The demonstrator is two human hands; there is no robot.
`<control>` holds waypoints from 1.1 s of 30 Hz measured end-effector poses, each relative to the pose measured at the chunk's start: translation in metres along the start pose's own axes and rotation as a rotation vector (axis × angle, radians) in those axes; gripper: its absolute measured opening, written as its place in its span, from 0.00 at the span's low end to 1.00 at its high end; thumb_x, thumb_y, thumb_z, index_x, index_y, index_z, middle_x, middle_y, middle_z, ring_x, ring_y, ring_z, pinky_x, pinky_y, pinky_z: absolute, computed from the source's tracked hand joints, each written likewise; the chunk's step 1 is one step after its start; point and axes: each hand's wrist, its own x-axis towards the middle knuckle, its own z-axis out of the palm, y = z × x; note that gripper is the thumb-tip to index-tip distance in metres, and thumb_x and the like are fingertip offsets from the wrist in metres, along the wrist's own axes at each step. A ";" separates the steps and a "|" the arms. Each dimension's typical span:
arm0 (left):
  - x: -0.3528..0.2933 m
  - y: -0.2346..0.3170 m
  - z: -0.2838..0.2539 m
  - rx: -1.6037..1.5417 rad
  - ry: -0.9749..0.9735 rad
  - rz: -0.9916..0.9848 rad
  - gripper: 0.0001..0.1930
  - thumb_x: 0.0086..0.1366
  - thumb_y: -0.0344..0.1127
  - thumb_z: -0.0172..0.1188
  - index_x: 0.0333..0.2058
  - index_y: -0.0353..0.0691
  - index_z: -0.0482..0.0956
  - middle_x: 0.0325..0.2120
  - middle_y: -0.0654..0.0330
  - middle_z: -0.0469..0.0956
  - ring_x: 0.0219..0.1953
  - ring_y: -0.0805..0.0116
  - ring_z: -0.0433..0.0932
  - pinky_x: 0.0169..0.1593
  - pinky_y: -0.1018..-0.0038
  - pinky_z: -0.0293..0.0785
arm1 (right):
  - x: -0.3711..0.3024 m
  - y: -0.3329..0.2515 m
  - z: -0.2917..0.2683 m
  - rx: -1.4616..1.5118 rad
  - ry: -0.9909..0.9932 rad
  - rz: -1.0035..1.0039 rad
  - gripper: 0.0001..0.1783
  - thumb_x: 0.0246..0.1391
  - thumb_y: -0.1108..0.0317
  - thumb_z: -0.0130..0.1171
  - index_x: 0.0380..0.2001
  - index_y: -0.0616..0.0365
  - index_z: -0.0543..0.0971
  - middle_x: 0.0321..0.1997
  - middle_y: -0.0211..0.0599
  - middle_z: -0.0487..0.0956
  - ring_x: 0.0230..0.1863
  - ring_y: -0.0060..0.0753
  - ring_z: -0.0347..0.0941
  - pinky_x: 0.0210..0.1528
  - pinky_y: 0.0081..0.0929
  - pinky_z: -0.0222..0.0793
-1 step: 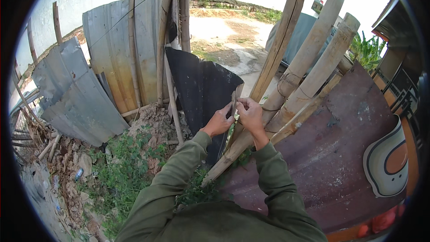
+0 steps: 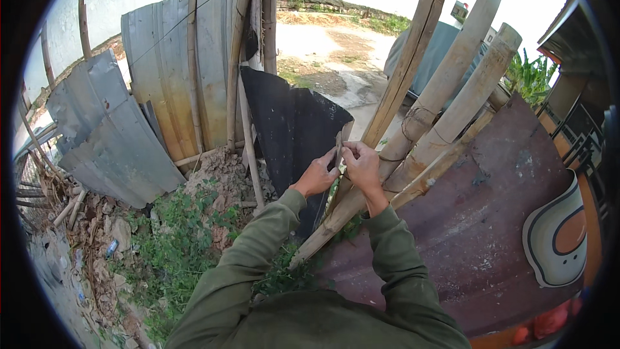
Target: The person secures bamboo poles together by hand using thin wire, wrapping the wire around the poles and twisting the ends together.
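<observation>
My left hand is closed in a pinch at the right edge of a black sheet. Between its fingertips a thin wooden strip stands upright, its lower end hidden by the fingers. My right hand is close on the right, thumb and forefinger pinched together by the strip. Whatever small thing those fingertips hold cannot be made out. Just right of the hands, thick bamboo poles lean up to the right, wire wound around them, beside a split wooden post.
Grey corrugated metal panels stand at the left between thin poles. Green weeds and rubble cover the ground at lower left. A large reddish-brown sheet slopes at the right, with a cream-coloured curved panel against it.
The view has shifted very slightly. Both hands stay at the strip, with no visible change in their grip.
</observation>
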 end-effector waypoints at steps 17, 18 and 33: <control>-0.003 -0.002 -0.009 0.018 -0.016 -0.076 0.33 0.58 0.36 0.54 0.63 0.35 0.62 0.43 0.33 0.77 0.48 0.38 0.76 0.52 0.58 0.72 | -0.004 -0.022 -0.015 -0.374 -0.062 -0.323 0.10 0.57 0.67 0.61 0.32 0.65 0.81 0.24 0.48 0.79 0.25 0.45 0.76 0.30 0.33 0.70; 0.000 -0.001 -0.009 0.009 -0.012 -0.050 0.33 0.58 0.36 0.54 0.63 0.35 0.62 0.43 0.33 0.77 0.47 0.38 0.77 0.51 0.58 0.72 | -0.004 -0.022 -0.017 -0.402 -0.046 -0.327 0.10 0.57 0.67 0.61 0.33 0.65 0.81 0.24 0.48 0.78 0.25 0.45 0.76 0.30 0.34 0.69; -0.002 -0.004 -0.019 0.011 -0.062 -0.004 0.29 0.59 0.32 0.51 0.61 0.32 0.65 0.44 0.41 0.79 0.44 0.54 0.79 0.50 0.66 0.73 | -0.001 -0.034 -0.007 -0.273 -0.156 -0.175 0.10 0.54 0.67 0.62 0.35 0.63 0.82 0.30 0.52 0.80 0.31 0.53 0.77 0.37 0.39 0.72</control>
